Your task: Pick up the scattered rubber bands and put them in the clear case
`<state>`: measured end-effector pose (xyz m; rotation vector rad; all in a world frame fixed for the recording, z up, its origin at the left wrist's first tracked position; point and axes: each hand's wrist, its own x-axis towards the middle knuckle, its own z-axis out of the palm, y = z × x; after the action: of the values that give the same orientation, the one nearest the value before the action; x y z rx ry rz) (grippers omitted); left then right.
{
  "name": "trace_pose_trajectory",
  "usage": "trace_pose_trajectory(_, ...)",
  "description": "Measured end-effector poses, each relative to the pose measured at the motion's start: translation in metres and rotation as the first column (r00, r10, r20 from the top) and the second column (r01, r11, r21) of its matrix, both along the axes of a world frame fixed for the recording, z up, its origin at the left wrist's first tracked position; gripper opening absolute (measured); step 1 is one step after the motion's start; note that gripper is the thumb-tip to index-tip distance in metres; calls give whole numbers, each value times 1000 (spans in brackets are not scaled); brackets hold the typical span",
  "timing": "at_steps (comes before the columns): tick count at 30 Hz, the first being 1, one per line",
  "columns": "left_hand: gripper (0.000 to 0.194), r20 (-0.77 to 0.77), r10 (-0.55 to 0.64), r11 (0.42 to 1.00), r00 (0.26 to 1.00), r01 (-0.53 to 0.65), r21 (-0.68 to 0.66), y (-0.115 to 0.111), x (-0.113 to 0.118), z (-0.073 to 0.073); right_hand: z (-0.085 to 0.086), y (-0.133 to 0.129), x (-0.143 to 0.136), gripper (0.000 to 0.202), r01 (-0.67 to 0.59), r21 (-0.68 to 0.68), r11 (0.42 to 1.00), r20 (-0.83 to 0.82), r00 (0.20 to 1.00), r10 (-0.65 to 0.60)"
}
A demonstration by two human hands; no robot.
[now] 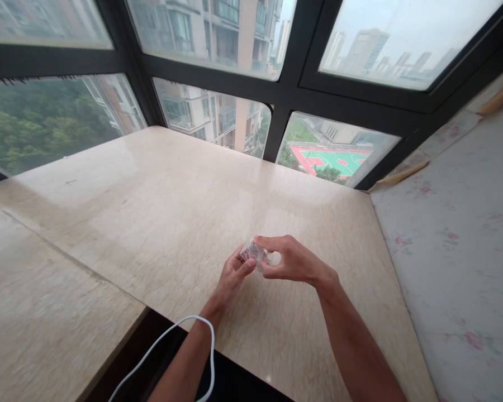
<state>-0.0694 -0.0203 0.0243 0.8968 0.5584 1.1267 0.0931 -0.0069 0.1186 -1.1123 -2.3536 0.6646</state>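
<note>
A small clear packet or case (pixel 254 252) with some pinkish-purple marks is held between both hands, above the beige marble surface (pixel 184 223). My left hand (pixel 233 274) grips it from the left, thumb on its near side. From the right, my right hand (pixel 287 258) pinches it, with the index finger at its top and the thumb at its lower right edge. What lies inside the clear thing is too small to tell.
A white cable (pixel 213 340) loops across the left forearm. Dark-framed windows (pixel 218 72) rise behind the marble surface. On the right stands a wall with flowered paper (pixel 452 240). A dark gap (pixel 151 335) opens below the surface's near edge.
</note>
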Motion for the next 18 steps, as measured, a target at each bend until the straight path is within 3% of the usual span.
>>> trace_pose_trajectory(7,46,-25,47,999,999,-48,-7,1,-1,-3,-4,2,0,20,10,-12,1000,-36,999,-10)
trace_pose_trajectory(18,54,-8,10,1000,1000,-10,-7,1,-3,-2,-6,5,5,20,-27,-11,1000,-71,997,26)
